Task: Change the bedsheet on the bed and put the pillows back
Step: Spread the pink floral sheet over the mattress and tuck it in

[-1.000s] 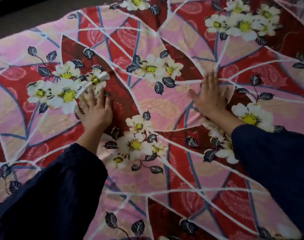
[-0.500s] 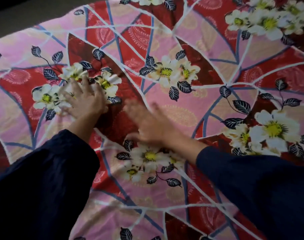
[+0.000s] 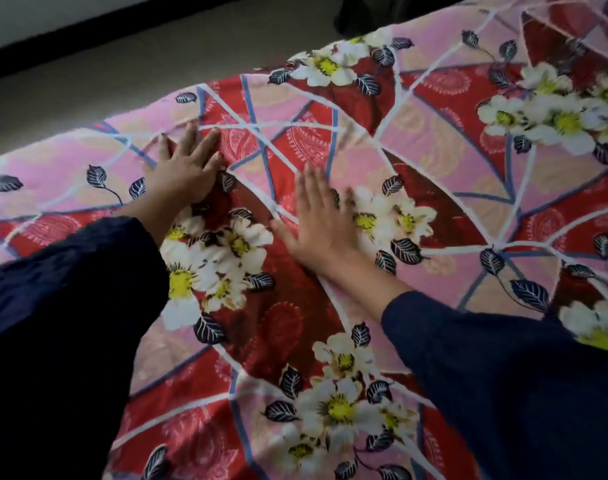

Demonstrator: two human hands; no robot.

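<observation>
The floral bedsheet (image 3: 434, 140) lay spread over the bed, filling most of the view, and its far edge ran on a slant from the lower left up toward the upper right, where it met the grey floor (image 3: 122, 64). Both hands lay palm-down on the cloth. The left hand (image 3: 186, 171) had its grip spread, with straight fingers pressed flat on a red panel and pinching nothing. The right hand (image 3: 318, 223) lay just beside it on the right, nearer the body. Its grip was likewise flat and open, though the fingers were blurred. Dark sleeves (image 3: 503, 375) covered both arms. The left hand was the nearer to the far edge, which lay just beyond its fingertips. A smoothing stroke toward that edge would probably fall to it. No pillows showed.
</observation>
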